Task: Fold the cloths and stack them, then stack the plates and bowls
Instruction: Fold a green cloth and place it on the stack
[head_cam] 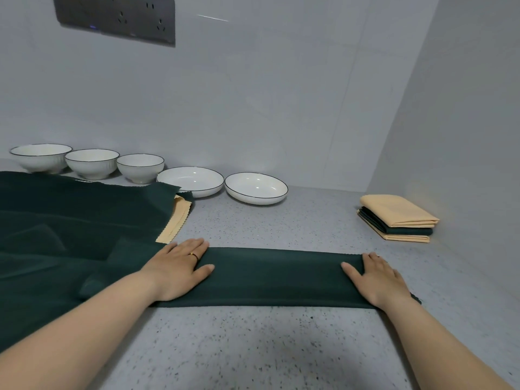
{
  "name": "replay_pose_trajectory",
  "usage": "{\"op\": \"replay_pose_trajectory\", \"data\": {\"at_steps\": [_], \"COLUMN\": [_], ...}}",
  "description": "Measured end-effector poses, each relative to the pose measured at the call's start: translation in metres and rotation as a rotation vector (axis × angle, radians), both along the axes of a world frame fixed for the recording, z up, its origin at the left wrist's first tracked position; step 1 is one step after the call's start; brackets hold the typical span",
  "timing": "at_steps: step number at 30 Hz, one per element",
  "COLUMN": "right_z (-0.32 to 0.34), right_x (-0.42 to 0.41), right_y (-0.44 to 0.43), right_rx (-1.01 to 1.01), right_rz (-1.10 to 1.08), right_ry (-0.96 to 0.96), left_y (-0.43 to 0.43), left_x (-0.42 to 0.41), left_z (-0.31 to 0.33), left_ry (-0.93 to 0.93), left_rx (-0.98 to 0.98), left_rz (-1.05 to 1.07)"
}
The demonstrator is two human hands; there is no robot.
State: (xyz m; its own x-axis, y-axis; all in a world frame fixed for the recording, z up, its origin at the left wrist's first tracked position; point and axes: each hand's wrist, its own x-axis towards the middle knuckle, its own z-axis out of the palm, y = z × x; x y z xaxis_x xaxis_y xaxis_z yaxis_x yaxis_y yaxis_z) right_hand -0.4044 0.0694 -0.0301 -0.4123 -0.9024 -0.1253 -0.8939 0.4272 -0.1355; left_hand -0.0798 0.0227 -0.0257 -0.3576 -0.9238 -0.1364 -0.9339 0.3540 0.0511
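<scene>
A dark green cloth (pixel 275 277) lies folded into a long strip across the speckled counter (pixel 267 347). My left hand (pixel 177 268) presses flat on its left end, fingers straight. My right hand (pixel 377 280) presses flat on its right end. To the left lies a heap of unfolded dark green cloths (pixel 70 229) with a yellow cloth (pixel 176 220) showing under its edge. At the back right stands a stack of folded cloths (pixel 399 218), yellow on top, green in the middle, yellow below. Three white bowls (pixel 92 163) and two white plates (pixel 256 188) stand in a row along the wall.
A tiled wall runs behind the dishes, and a side wall (pixel 464 136) closes off the right, close to the folded stack. A dark socket panel (pixel 118 18) is mounted high on the back wall. Bare counter lies in front of the strip.
</scene>
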Motion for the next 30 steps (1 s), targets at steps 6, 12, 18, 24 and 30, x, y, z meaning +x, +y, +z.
{"op": "replay_pose_trajectory", "data": {"at_steps": [6, 12, 18, 24, 30], "right_z": [0.0, 0.015, 0.013, -0.001, 0.012], "right_x": [0.0, 0.028, 0.088, 0.086, 0.076], "right_y": [0.001, 0.027, 0.051, 0.04, 0.031], "right_rx": [-0.032, -0.37, -0.383, -0.456, -0.355], "right_rz": [0.01, 0.249, 0.743, 0.755, 0.708], "right_ry": [0.009, 0.164, 0.256, 0.416, 0.27], "left_y": [0.0, 0.002, -0.005, -0.009, 0.032], "left_x": [0.048, 0.051, 0.055, 0.056, 0.064], "left_z": [0.001, -0.001, 0.015, 0.035, 0.034], "left_ry": [-0.028, -0.005, 0.003, 0.151, 0.454], "left_rx": [-0.041, -0.163, -0.187, 0.094, 0.252], "left_rz": [0.159, 0.182, 0.178, 0.271, 0.131]}}
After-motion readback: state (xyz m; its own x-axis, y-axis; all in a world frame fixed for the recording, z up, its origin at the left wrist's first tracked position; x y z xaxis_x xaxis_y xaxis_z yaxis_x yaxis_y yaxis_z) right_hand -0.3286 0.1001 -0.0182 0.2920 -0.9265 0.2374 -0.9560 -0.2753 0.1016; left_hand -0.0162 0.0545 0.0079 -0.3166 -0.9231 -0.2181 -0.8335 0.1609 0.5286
